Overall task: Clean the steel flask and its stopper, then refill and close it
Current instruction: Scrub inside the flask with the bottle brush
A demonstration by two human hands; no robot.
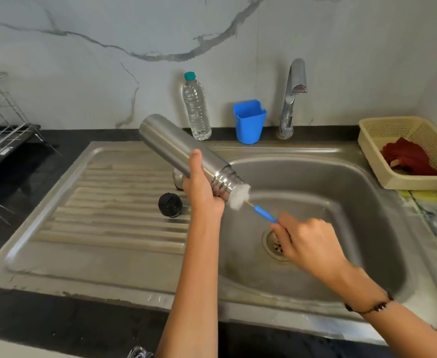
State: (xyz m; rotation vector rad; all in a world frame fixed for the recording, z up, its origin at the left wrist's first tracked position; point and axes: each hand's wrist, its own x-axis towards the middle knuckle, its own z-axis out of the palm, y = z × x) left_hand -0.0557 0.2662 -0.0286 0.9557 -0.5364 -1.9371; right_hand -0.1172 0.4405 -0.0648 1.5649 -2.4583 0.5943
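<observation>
Flask (183, 151) tilts mouth-down over the sink (328, 177) basin, gripped by the left hand (201, 187); the right hand (307, 244) pinches a brush (240, 196) at its mouth. Scrubbing seems underway; the stopper (170, 204) on the drainboard, refilling and closing remain. At the sink's back edge, a bottle (196, 109) holds water; the basket (367, 140) holds red cloth (408, 156).

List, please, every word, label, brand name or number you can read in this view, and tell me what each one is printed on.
None can be read.
Steel flask: plain metal, no marking visible.
Water bottle: clear, no label visible.
Blue holder: plain.
Black stopper: raised shapes on top, too small to read.
Patterned surface below the basket: too blurred to tell whether it carries text.
</observation>
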